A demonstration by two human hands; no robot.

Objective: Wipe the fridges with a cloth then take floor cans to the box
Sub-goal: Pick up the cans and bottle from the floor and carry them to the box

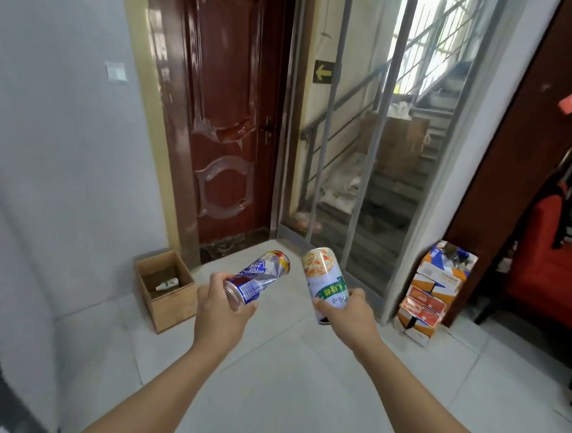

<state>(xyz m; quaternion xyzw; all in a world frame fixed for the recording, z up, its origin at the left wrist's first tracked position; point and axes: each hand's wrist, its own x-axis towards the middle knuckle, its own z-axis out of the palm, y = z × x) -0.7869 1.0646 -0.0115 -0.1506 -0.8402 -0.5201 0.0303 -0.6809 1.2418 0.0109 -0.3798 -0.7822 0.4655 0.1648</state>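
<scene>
Floor [284,383]: pale tiles, running beneath both outstretched forearms.

Door [224,112]: dark red panelled wood, closed, beyond and above the left fingers.

Glass partition [365,154]: metal-framed, beyond the right fingers; a staircase shows through it.

Flattened cartons [434,292]: an orange and white stack leaning at the wall, to the right of the right fingers.

Box [169,299]: open brown cardboard, on the floor by the wall, left of the left fingers and lower in view than the door. One crumpled can [167,283] lies on its bottom.

Left hand [220,312]: fingers curled around the lower end of a blue and silver can [257,280], dented, tilted with its far end pointing up and to the right.

Right hand [352,315]: fingers and thumb wrapped around the lower part of a white and green can [324,280], held near upright, leaning slightly left.

The two held cans are near each other, apart, above the floor and right of the box.
</scene>
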